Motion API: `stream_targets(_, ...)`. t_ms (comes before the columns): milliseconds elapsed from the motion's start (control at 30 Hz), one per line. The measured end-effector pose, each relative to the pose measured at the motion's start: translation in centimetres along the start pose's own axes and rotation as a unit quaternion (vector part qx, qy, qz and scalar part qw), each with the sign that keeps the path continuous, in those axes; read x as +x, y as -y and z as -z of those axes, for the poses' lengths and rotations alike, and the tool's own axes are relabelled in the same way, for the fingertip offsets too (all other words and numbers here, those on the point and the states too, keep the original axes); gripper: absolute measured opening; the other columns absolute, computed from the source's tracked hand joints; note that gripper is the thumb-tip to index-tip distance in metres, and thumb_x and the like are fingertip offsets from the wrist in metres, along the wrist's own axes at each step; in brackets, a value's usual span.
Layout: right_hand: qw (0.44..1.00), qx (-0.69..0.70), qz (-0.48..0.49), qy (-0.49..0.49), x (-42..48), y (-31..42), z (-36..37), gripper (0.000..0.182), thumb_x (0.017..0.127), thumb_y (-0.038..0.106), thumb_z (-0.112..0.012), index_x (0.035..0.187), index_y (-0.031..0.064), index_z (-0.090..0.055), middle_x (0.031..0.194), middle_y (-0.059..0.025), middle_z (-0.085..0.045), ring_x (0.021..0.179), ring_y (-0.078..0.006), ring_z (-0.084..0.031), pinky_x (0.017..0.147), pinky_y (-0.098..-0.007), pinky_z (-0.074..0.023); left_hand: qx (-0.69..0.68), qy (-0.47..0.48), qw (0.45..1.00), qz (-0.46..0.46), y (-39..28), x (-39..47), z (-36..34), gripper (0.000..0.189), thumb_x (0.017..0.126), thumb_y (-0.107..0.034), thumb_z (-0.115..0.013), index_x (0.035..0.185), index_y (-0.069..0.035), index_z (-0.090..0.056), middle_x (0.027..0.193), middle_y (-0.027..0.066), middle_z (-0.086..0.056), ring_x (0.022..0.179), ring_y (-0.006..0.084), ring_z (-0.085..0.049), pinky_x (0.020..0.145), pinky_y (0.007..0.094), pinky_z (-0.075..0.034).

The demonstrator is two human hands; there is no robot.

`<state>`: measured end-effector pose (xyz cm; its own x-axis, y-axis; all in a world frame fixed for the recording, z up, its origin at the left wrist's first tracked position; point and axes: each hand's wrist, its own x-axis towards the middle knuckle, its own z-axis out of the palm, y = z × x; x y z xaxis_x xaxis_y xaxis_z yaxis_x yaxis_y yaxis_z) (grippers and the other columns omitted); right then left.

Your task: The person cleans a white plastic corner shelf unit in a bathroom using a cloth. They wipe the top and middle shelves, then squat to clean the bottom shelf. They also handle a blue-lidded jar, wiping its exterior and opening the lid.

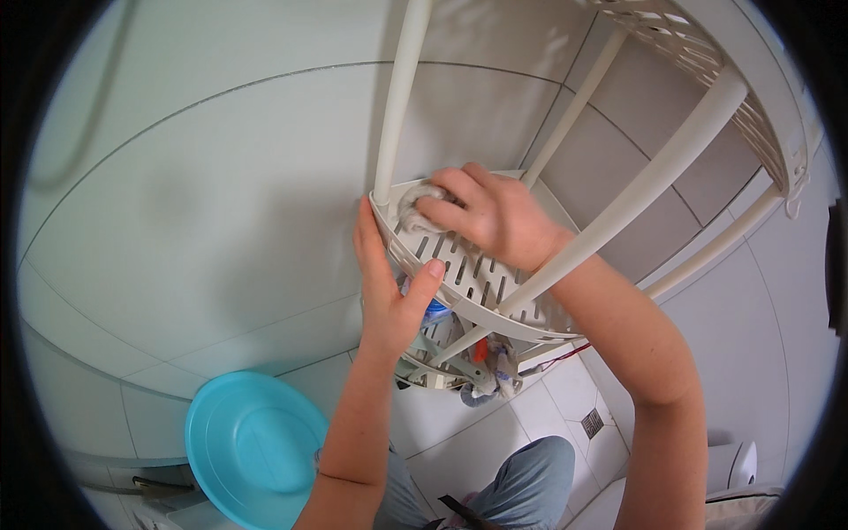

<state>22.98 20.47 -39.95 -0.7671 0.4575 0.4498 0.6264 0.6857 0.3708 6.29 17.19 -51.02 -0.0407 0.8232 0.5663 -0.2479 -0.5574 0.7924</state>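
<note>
A slotted white plastic shelf (474, 268), one tier of a corner rack, is in front of me against the tiled walls. My right hand (493, 212) reaches between the rack's poles and grips a bunched whitish cloth (419, 211), pressed to the shelf near its left rear part. The hand is slightly blurred. Around the shelf's left front rim is my left hand (394, 285), its thumb over the edge and its fingers along the outer left side. Part of the shelf surface is hidden beneath my right hand and the cloth.
A thick white pole (636, 185) crosses before my right forearm. The rack's upper tier (722, 86) overhangs at right. Below, a lower shelf (437, 379) holds several items, with cloths (497, 374) hanging at its side. A turquoise basin (255, 444) stands lower left; a floor drain (591, 423) lies lower right.
</note>
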Motion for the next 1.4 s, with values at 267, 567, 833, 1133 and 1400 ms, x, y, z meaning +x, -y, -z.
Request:
stream_targets(267,0.942,-0.13,-0.274,0.145,-4.2,-3.0,1.1,0.026,0.081,0.009,-0.069,0.106,0.011,-0.062,0.107,-0.0107,-0.061,0.088,-0.0338,-0.067,0.072,-0.0429,-0.0577,0.004,-0.006,1.0,-0.009,-0.5,-0.2,-0.5,0.097,0.087,-0.023,-0.067,0.156,0.006,-0.007,0.153,0.0237,-0.02,0.142,0.0349,-0.029,0.116,0.0456,-0.027)
stream_targets(567,0.981,0.084,-0.174,0.032,-0.8,-0.3,1.0,0.027,0.082,0.01,-0.067,0.109,0.012,-0.063,0.103,-0.0094,-0.061,0.094,-0.0287,-0.067,0.073,-0.0416,-0.0589,0.081,0.011,0.996,-0.041,0.4,-0.2,0.2,0.094,0.09,-0.027,-0.064,0.156,0.006,-0.006,0.157,0.0269,-0.016,0.144,0.0386,-0.025,0.118,0.0469,-0.022)
stream_targets(833,0.991,0.109,-0.066,-0.035,1.4,1.1,0.3,0.029,0.08,0.007,-0.066,0.108,0.0104,-0.061,0.104,-0.0086,-0.06,0.091,-0.0301,-0.066,0.069,-0.0393,-0.059,0.024,-0.001,1.0,-0.019,0.0,-0.5,-0.5,0.092,0.091,-0.025,-0.061,0.157,0.005,-0.004,0.158,0.027,-0.015,0.143,0.0389,-0.024,0.119,0.0469,-0.02)
stream_targets(1133,0.942,-0.085,-0.302,0.121,-3.2,-3.0,1.6,0.032,0.079,0.005,-0.069,0.109,0.011,-0.061,0.107,-0.0079,-0.062,0.091,-0.0331,-0.067,0.075,-0.0414,-0.0579,0.044,-0.001,0.999,-0.012,-0.8,-0.8,-0.9,0.09,0.094,-0.024,-0.059,0.156,0.008,-0.001,0.159,0.0286,-0.011,0.145,0.0392,-0.021,0.119,0.0471,-0.019)
stream_targets(1400,0.968,-0.053,-0.208,0.128,-2.6,-1.9,1.5,0.032,0.075,0.003,-0.072,0.105,0.0098,-0.064,0.1,-0.0063,-0.065,0.09,-0.0307,-0.067,0.074,-0.0405,-0.0574,0.048,0.006,0.999,0.013,-0.6,-1.1,-0.8,0.09,0.097,-0.028,-0.058,0.156,0.007,0.0,0.162,0.0295,-0.004,0.15,0.0408,-0.01,0.122,0.0469,-0.011)
